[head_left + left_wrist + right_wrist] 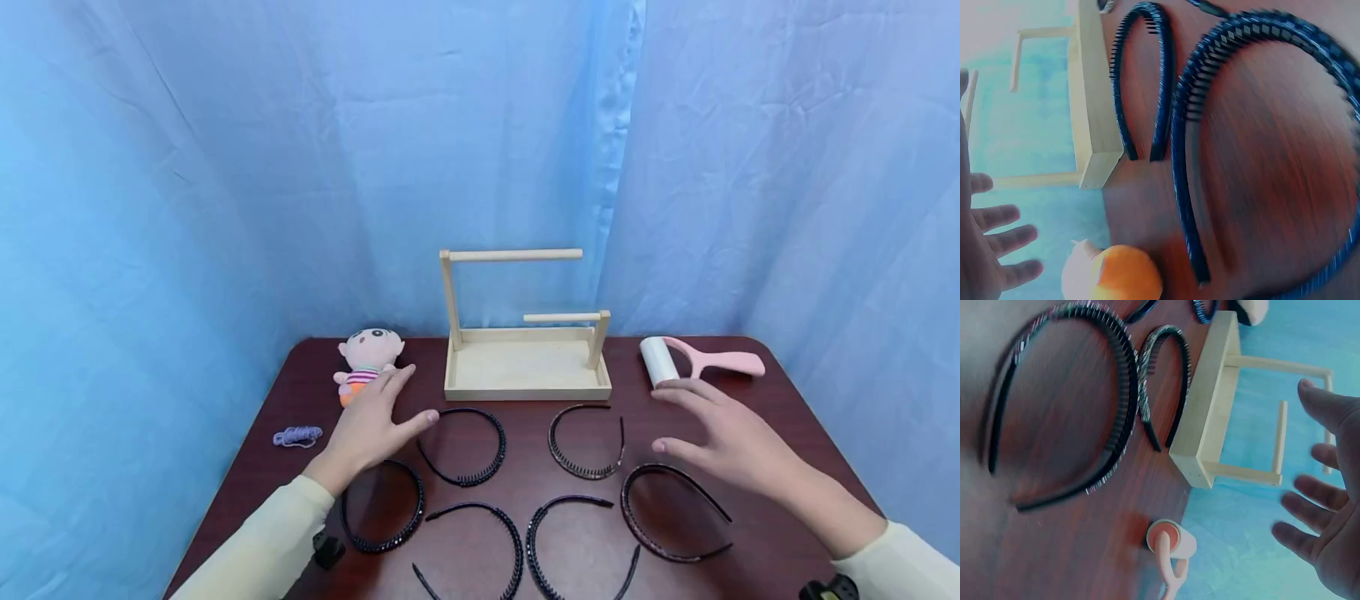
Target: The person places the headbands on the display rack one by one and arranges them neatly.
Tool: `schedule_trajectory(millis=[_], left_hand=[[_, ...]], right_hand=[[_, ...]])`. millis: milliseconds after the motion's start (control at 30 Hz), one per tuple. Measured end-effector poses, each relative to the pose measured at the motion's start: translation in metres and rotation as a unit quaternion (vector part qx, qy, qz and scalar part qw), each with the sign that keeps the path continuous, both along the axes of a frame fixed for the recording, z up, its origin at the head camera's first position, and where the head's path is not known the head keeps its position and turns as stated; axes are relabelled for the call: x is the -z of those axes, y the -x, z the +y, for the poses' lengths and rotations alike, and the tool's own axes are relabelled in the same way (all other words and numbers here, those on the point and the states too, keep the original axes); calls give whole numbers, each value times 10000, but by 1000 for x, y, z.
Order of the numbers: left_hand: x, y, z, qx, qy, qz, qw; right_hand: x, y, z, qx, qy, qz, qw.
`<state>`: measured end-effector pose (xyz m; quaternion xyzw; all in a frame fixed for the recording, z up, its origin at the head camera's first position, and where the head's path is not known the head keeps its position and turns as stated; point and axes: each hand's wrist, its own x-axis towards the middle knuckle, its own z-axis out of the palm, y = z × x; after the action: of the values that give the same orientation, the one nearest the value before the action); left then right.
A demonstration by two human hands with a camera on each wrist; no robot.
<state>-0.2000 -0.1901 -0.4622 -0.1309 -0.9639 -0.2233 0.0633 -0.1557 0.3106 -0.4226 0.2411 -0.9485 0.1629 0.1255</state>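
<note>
My left hand [372, 425] hovers over the table's left side with fingers spread, between the plush doll [369, 360] and a dark headband [467, 447]. My right hand [723, 433] is held out on the right, fingers apart and nothing in them, near the pink-handled lint roller [705, 360]. Several dark toothed headbands lie on the table, among them one at the left [384, 506], one at front centre [480, 546], a patterned one [587, 444] and one below my right hand [675, 512]. In both wrist views the palms are bare.
A light wooden stand [528, 367] with a shallow tray and two horizontal bars stands at the back centre. A bundle of purple cord [297, 436] lies at the left edge. Blue curtains [480, 150] hang behind the dark red table [517, 433].
</note>
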Motion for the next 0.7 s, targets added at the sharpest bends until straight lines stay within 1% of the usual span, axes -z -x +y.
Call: schedule_trajectory(millis=[67, 167, 233, 367, 433, 533, 600, 700], left_hand=[[3, 5, 3, -138, -412, -241, 9988], [8, 15, 8, -291, -1033, -549, 9927], [12, 22, 12, -354, -1463, -740, 9858], [19, 37, 20, -402, -2192, -1072, 9689], [24, 44, 24, -426, -2435, -1211, 9614], [29, 54, 30, -489, -2659, -1379, 9528], [33, 61, 33, -574, -2752, -1488, 9481], [39, 69, 35, -668, -2823, -1625, 9431]], right_hand=[[3, -7, 1, -36, 123, -6, 9999], [12, -20, 4, -211, 369, 9, 9991], [21, -30, 5, -322, 527, -31, 9981], [43, -48, 7, -487, 827, -357, 9947], [53, -55, 7, -538, 945, -649, 9920], [66, -63, 8, -520, 984, -995, 9888], [74, -65, 10, -508, 933, -1119, 9880], [84, -67, 12, -492, 784, -1272, 9875]])
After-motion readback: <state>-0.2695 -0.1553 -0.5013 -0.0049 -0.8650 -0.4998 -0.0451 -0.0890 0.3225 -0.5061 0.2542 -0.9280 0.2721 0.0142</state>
